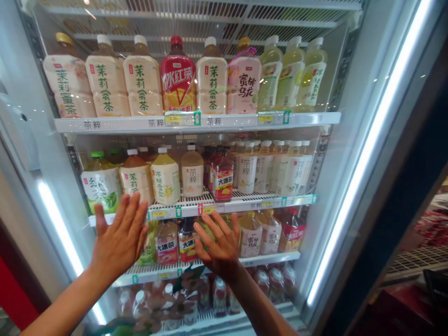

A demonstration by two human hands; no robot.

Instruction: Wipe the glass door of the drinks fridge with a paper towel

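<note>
My left hand [121,235] and my right hand [219,242] are raised side by side, fingers spread and palms towards the glass door [224,133] of a drinks cooler. Both seem to rest flat on the glass, and neither holds anything. Behind the glass, my left hand is nearest a yellow-capped bottle of iced tea [165,182], and my right hand partly covers a row of bottled drinks [167,242] on the third shelf. Cream jasmine tea bottles [105,79] and a red iced tea bottle [178,77] stand on the top shelf.
Lit strips run along the cooler's door frame at right [371,154] and lower left [59,228]. Several bottles [220,296] fill the lowest shelf, behind a floral reflection. A wire rack [416,261] and red packaged goods [430,228] lie to the right of the cooler.
</note>
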